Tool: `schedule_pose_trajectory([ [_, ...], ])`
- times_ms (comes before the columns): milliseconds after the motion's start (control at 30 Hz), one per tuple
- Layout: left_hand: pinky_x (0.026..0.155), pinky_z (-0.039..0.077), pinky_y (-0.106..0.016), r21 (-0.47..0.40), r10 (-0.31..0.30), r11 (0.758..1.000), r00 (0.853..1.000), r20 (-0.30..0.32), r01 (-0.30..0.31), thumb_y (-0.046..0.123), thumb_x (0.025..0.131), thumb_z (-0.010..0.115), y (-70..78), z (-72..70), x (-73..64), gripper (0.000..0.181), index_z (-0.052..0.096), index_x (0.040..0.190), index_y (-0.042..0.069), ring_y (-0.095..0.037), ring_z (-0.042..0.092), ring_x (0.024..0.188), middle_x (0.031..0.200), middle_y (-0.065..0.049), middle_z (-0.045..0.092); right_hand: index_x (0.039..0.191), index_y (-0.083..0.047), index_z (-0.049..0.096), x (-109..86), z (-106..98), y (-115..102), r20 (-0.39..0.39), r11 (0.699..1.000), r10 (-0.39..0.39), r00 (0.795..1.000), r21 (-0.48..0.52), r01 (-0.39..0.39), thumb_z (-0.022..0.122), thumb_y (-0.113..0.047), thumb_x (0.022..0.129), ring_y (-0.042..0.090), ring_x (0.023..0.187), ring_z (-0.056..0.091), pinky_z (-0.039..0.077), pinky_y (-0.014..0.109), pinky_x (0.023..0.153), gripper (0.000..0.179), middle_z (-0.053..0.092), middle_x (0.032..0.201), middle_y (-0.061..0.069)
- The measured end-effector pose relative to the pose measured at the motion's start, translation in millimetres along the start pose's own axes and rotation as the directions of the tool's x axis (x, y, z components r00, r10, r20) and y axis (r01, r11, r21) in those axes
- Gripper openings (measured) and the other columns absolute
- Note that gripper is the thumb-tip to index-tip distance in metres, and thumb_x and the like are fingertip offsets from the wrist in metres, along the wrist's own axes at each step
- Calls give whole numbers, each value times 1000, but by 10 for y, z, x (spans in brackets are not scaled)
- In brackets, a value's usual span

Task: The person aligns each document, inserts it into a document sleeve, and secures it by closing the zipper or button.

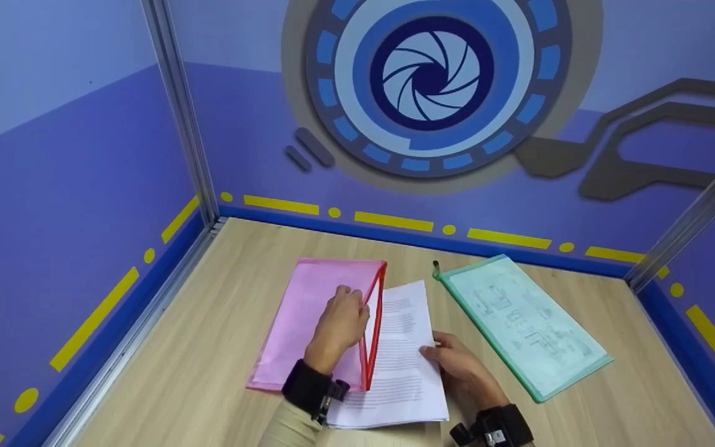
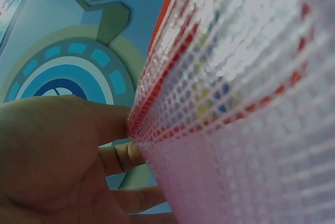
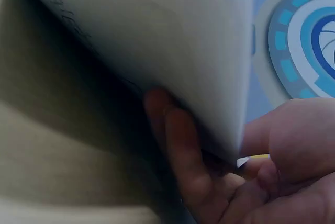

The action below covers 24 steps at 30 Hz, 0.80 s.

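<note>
A pink mesh zip pouch with a red zip edge lies on the table, its mouth gaping on the right side. My left hand pinches the upper layer of the pouch near that mouth; in the left wrist view the mesh rises from between thumb and fingers. Printed paper sheets lie at the mouth, their left part behind the pouch's red edge. My right hand grips the stack's right edge, thumb on top. From below, the right wrist view shows the fingers under the sheets.
A green zip pouch with drawings showing through it lies on the right of the wooden table. Blue-purple panels with metal corner posts stand around the table's back and sides.
</note>
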State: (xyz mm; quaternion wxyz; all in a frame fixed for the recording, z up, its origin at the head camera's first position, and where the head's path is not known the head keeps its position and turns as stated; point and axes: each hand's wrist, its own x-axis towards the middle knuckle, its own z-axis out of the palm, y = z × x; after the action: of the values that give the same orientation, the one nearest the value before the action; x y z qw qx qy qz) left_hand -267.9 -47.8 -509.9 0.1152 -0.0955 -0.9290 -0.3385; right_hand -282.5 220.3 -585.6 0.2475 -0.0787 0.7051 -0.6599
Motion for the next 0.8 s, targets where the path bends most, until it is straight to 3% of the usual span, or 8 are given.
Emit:
schedule_pose_trajectory([
  [200,93,56,-56,-13,-9,1000,1000,-30,9,9,102,66,-21,-77,0,19,58,86,4,-47,67,105,127,-32,59,147,10,51,-54,-116,-55,-43,991,-63,997,-119,57,51,-2,106,29,89,75,59,35,75,43,74,109,21],
  [467,82,56,-49,-15,-56,998,997,-48,55,13,105,65,-85,-213,20,18,59,90,6,-34,63,94,121,-25,60,154,5,46,-227,-341,-278,-132,991,-92,987,-105,78,51,-5,109,34,94,75,60,39,77,47,73,117,23],
  [600,79,55,-49,12,-66,998,995,-77,68,13,103,67,-121,-281,18,18,58,89,6,-34,63,94,117,-22,60,155,6,44,-355,-487,-428,-194,992,-114,974,-78,101,49,-5,110,33,92,76,62,40,73,47,73,116,25],
  [800,87,57,-53,-5,-89,996,993,-78,89,16,105,66,-154,-323,5,18,59,90,8,-40,66,110,128,-25,61,154,5,44,-525,-663,-591,-336,990,-137,932,-64,122,50,-5,111,28,90,76,61,38,71,45,74,113,20],
])
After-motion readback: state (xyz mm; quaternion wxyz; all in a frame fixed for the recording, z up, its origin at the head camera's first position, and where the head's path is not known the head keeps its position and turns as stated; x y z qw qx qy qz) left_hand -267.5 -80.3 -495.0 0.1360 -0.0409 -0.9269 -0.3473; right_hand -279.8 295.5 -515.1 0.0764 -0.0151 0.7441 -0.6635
